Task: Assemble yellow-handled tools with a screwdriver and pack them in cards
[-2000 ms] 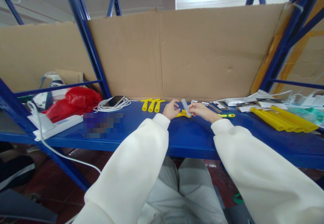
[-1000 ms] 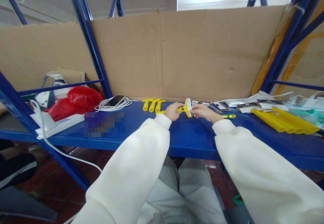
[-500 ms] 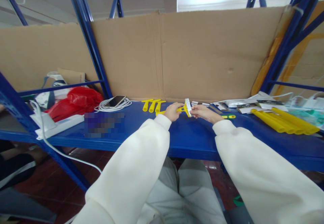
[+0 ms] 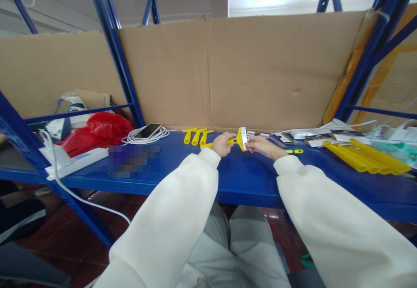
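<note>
A yellow-handled scraper [image 4: 239,140] is held above the blue bench by both hands. My left hand [image 4: 223,144] is closed around its handle, whose end sticks out past the palm. At its wide head lies a silvery metal plate [image 4: 243,137], standing nearly upright. My right hand [image 4: 262,145] is closed in a pinch at the right edge of that plate. Left of the hands, three yellow scraper handles [image 4: 196,137] lie side by side. Close to my right hand is a yellow-and-green cutter-like tool [image 4: 294,151].
Long yellow tubes [image 4: 361,157] lie at the right. Flat metal pieces [image 4: 276,141] rest behind my right hand. To the left are a phone [image 4: 149,130] on a coiled white cable, a white power strip [image 4: 81,162] and a red bag [image 4: 97,130]. Cardboard [image 4: 260,71] walls the back.
The metal plate at the scraper's head has turned slightly and shows more of its face. Both hands keep nearly the same place and grip.
</note>
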Demonstrator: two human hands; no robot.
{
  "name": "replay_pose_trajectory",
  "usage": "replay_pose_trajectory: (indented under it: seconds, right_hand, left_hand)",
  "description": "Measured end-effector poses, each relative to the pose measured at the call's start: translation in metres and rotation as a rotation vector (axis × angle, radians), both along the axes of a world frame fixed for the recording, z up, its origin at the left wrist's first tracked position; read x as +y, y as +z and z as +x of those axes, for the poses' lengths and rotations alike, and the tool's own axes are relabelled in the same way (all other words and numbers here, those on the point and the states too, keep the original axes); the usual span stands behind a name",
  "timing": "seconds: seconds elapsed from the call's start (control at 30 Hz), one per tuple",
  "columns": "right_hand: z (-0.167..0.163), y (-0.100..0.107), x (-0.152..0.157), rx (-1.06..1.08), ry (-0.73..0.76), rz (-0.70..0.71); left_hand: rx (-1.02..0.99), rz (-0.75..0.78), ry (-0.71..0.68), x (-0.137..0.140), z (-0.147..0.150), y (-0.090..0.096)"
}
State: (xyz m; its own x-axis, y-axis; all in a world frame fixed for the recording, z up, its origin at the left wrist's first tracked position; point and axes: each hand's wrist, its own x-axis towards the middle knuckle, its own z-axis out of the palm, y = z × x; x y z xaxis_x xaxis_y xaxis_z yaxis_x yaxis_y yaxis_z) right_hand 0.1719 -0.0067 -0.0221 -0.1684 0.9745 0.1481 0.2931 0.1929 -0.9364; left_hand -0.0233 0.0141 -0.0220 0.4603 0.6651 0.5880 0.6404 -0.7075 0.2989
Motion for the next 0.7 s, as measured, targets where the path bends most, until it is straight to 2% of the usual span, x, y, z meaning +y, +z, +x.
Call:
replay_pose_trajectory:
  seconds: [0.27, 0.57, 0.7]
  right_hand:
    - [0.0, 0.002, -0.005, -0.12, -0.017, 0.014]
    - [-0.004, 0.004, -0.01, -0.138, 0.043, 0.066]
    - [-0.004, 0.003, -0.01, -0.127, 0.058, 0.062]
  left_hand:
    - [0.049, 0.004, 0.005, -0.003, -0.002, 0.002]
    - [0.364, 0.071, -0.007, -0.012, 0.003, 0.002]
    - [0.381, 0.077, -0.005, -0.012, 0.005, 0.001]
